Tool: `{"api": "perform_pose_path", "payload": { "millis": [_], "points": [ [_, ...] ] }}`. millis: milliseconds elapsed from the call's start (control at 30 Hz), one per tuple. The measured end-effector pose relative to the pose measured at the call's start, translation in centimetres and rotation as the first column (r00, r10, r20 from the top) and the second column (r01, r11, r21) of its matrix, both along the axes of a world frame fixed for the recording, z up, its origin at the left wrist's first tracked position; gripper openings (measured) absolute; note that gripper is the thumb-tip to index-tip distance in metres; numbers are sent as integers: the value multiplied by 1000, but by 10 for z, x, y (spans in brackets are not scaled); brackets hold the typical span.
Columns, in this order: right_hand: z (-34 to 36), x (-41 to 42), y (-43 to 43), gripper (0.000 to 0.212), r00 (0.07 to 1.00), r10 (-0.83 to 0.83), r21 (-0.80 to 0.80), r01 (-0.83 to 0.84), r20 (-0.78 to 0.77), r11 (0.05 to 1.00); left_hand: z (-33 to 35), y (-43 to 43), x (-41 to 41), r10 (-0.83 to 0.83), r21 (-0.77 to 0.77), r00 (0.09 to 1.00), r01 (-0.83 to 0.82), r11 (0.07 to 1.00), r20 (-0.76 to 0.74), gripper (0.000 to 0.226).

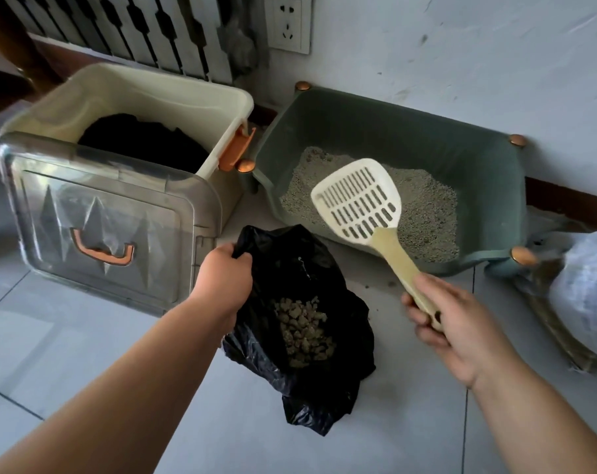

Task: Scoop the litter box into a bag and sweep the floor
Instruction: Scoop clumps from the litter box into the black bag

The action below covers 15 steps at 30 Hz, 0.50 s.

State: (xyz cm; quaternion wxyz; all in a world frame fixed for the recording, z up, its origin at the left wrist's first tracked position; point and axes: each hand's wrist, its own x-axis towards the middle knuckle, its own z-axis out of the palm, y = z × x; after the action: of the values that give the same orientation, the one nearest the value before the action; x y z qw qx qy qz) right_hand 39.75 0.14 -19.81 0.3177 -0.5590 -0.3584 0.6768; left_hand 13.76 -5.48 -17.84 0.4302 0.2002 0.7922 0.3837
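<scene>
- Holding the scoop (357,200) by the end of its handle, the right hand (461,323) has its grip clamped around the beige stem; the slotted white head hangs empty over the litter box (468,148), right of centre in the frame.
- The left hand (223,271) has its grip pinched on the upper rim of the black bag (290,261), which lies on the floor (85,336) at lower centre with its mouth open.
- Clumps (302,331) already lie inside the bag, so I judge the scooping is partly done; sweeping is not yet begun.
- The bag looks thin, soft and slippery; it will probably collapse if the rim is let go, so the rim is the place to hold.
- The scoop looks stiff and light; a hold nearer the head would give more control when it is loaded.
- A few grains lie on the floor between bag and box.
- A cream bin (136,107) stands at upper left.
</scene>
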Motion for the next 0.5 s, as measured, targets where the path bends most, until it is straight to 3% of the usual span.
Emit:
{"api": "perform_pose_path", "payload": {
  "millis": [233, 500],
  "points": [
    [-1, -104, 86, 21, 971, -107, -254, 50, -216, 966, 1, 0, -2, -36, -13, 999, 36, 999, -6, 19],
    [-24, -183, 137, 18, 958, -203, -413, 104, -202, 905, -12, -4, -14, -27, 11, 999, 26, 1000, 45, 23]
  ]
}}
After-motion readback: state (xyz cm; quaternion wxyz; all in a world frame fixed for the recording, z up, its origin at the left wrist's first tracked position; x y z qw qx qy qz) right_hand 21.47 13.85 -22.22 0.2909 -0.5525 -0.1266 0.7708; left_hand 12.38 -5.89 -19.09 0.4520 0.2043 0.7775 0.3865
